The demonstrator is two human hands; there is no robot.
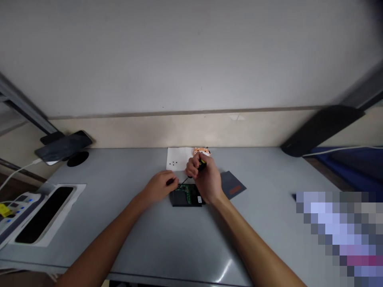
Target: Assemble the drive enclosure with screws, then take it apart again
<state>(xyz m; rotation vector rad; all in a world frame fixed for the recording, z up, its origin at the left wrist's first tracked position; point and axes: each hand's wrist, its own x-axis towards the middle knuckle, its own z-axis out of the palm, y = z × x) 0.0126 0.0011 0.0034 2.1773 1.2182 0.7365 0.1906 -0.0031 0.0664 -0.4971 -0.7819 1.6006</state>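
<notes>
A small black device with a green circuit board [183, 196] exposed lies on the grey table [167, 239], in the middle. My right hand [205, 179] is closed round a small screwdriver [200, 164] with a dark and yellow handle; its thin shaft slants down toward the board's left end. My left hand [161, 184] rests on the table at the device's left edge, fingers curled against it. Whether it pinches anything is unclear. Just behind the hands lies a white sheet of paper [177, 158] with several tiny dark screws [173, 163] on it.
A dark grey cover plate [232, 184] lies right of the device. An orange cartoon figure [202, 151] sits by the paper. A phone on a stand [63, 146] is back left, a white machine [32, 215] front left, a black lamp head [320, 129] back right.
</notes>
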